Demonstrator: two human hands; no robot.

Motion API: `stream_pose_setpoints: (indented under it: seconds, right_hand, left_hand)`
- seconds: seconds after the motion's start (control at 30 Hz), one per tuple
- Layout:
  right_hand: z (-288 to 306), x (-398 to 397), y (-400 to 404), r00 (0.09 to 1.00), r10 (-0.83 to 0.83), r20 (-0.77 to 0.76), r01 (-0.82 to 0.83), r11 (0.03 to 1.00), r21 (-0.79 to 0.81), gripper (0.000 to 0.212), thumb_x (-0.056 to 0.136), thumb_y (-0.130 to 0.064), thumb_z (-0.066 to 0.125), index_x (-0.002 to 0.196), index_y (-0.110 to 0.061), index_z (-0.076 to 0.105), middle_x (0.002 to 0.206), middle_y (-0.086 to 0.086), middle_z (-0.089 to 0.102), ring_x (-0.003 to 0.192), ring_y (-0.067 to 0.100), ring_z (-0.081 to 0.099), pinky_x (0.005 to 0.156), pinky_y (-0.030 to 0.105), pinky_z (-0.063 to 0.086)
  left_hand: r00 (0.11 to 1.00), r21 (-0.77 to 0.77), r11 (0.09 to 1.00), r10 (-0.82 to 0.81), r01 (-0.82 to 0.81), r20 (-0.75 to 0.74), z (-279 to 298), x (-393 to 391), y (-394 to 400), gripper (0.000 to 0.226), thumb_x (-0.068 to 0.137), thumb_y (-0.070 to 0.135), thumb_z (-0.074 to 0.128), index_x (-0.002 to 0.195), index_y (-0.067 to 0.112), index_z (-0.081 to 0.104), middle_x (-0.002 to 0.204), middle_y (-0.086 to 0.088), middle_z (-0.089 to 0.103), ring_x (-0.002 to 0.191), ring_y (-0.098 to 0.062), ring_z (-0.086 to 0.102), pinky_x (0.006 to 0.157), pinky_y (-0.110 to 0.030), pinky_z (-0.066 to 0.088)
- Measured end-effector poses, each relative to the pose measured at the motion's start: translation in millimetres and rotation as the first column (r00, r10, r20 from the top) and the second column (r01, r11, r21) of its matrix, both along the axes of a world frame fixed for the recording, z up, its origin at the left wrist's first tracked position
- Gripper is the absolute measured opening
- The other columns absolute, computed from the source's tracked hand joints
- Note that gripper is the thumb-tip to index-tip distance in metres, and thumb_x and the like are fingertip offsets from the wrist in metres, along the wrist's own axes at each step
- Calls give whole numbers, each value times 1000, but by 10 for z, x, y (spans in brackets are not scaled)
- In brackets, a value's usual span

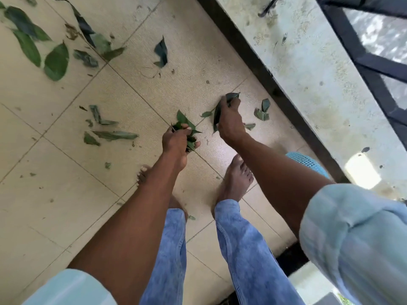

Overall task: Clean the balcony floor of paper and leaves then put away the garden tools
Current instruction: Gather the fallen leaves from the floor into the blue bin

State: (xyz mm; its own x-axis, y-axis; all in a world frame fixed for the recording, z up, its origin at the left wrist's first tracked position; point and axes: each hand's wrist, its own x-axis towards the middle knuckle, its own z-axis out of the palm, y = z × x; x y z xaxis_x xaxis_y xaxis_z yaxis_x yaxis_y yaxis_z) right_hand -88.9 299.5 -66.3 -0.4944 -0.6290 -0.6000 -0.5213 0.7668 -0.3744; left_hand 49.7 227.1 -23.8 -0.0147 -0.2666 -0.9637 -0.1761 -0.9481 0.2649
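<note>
My left hand (176, 142) is closed around a bunch of green leaves (186, 124) just above the beige tiled floor (66, 172). To its right, my right hand (229, 122) grips a large dark leaf (217, 116) close to the floor. Loose leaf pieces (262, 112) lie just right of that hand, near the dark ledge base. More leaves (110, 134) lie left of my left hand, and several big whole leaves (56, 61) are scattered at the upper left. A folded dark leaf (161, 52) rests alone further up. No paper or garden tools show.
A raised concrete ledge (319, 84) with a dark base strip (275, 93) runs diagonally on the right, topped by a black metal railing (361, 51). A blue perforated plastic object (308, 161) peeks out behind my right forearm. My bare feet (235, 179) stand on the tiles.
</note>
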Motion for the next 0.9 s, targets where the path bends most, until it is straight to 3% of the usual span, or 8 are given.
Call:
stream_pose_setpoints:
  seconds: [0.1,0.2,0.3,0.4,0.5,0.63,0.77,0.9]
  right_hand:
    - [-211,97,192,998,56,-22,-57,998,-30,45,96,-7,46,140,-6,35,136,18,36,94,26,54,89,45,53]
    - [-235,149,361,989,135,-62,-139,988,-61,33,103,-23,30,126,-7,47,121,12,49,90,20,49,87,37,50]
    - [-138,151,418,978,150,-144,-160,986,-57,19,94,-11,52,110,-4,61,126,16,47,106,31,48,88,41,47]
    - [-104,99,382,930,243,-276,-262,964,-33,14,85,-12,65,98,-9,69,145,17,35,132,37,31,105,50,37]
    - [-171,27,381,913,335,-233,-357,932,-59,17,86,-13,63,102,-6,68,156,17,22,146,38,13,113,54,27]
    - [-181,107,430,901,377,-214,-396,917,-51,26,86,1,59,112,3,61,137,22,43,127,37,40,81,46,56]
    - [-156,253,433,970,193,-149,-210,972,-108,33,90,2,51,123,-3,51,115,17,54,106,31,49,73,43,54]
    - [-11,334,484,946,-318,56,323,926,-195,37,80,9,42,111,-3,57,98,13,60,85,25,56,73,36,50]
  left_hand:
    - [999,3,1000,-24,24,23,-58,-13,44,13,92,-3,57,95,10,57,91,-14,60,67,-20,57,70,-38,58]
    - [998,7,999,-46,45,49,-52,-60,66,13,92,-2,58,97,10,57,92,-14,60,69,-21,57,66,-36,59]
    - [995,1,997,-81,81,59,6,-113,71,13,92,-2,58,94,11,56,92,-13,60,67,-21,58,63,-35,59]
    - [992,-6,993,-117,117,48,63,-191,44,13,92,-2,58,94,10,56,90,-13,59,65,-20,57,65,-36,58]
    - [989,-24,989,-144,145,47,50,-266,12,12,92,-1,59,98,9,57,87,-13,60,64,-20,58,61,-34,58]
    - [989,-23,989,-146,146,23,31,-323,42,13,93,-1,58,102,9,57,84,-11,60,65,-20,58,65,-35,58]
    - [983,-13,983,-181,182,31,52,-286,134,12,92,1,60,99,10,58,87,-12,61,66,-20,60,66,-36,59]
    - [982,1,984,-180,180,62,99,-193,186,13,92,0,59,90,12,58,86,-11,59,63,-19,59,63,-35,59]
